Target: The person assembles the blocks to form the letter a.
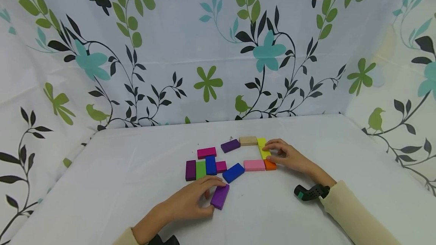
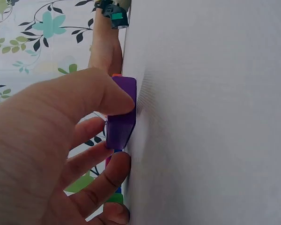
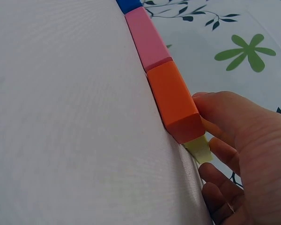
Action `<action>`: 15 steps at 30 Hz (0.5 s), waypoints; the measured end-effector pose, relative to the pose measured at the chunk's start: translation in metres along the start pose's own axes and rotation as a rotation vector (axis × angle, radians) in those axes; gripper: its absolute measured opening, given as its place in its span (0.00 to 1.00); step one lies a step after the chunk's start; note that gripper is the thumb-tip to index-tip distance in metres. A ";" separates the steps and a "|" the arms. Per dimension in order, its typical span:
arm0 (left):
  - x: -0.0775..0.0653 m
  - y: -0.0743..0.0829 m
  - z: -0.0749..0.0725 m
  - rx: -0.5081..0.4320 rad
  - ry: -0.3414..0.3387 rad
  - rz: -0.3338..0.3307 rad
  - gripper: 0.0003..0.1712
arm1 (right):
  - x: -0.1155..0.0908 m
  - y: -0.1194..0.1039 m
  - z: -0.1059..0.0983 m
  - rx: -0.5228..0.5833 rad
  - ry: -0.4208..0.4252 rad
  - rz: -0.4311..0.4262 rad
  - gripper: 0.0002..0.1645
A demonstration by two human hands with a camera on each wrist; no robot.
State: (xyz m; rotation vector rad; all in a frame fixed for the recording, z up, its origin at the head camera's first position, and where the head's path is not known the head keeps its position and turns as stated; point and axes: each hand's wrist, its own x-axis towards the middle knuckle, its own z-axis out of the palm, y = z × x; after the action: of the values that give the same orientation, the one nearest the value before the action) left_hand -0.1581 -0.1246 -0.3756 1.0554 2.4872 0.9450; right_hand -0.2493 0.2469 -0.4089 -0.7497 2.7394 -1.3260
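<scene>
With the left hand (image 1: 190, 201), pinching the purple block (image 1: 220, 196) nearest on the worktop (image 1: 136, 162); with the right hand (image 1: 289, 157), touching the yellow block (image 1: 261, 143) at right, hard to tell whether gripping. Best to slide purple gently, without knocking the blue block (image 1: 233, 173) just beyond.

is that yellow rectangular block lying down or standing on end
Lying down: in the head view, the yellow rectangular block stretches lengthwise along the white tabletop, a long face upward.

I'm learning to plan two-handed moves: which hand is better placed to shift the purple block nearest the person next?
The left hand, most likely: it grips that purple block, while the right hand is farther off, at the yellow block.
</scene>
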 end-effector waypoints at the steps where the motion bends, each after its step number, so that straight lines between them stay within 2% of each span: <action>1: 0.000 0.000 0.000 -0.003 0.004 -0.003 0.30 | 0.000 0.000 0.000 -0.001 0.001 -0.003 0.19; 9: 0.002 -0.002 0.002 -0.011 0.035 -0.044 0.28 | 0.000 -0.001 0.000 0.008 0.002 0.002 0.20; 15: 0.003 -0.002 0.004 0.013 0.043 -0.040 0.29 | 0.000 -0.003 -0.001 0.011 -0.004 0.006 0.20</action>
State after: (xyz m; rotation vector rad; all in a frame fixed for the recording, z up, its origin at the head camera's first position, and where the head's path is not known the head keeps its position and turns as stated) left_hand -0.1598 -0.1220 -0.3799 0.9955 2.5427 0.9508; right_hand -0.2479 0.2462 -0.4057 -0.7420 2.7263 -1.3360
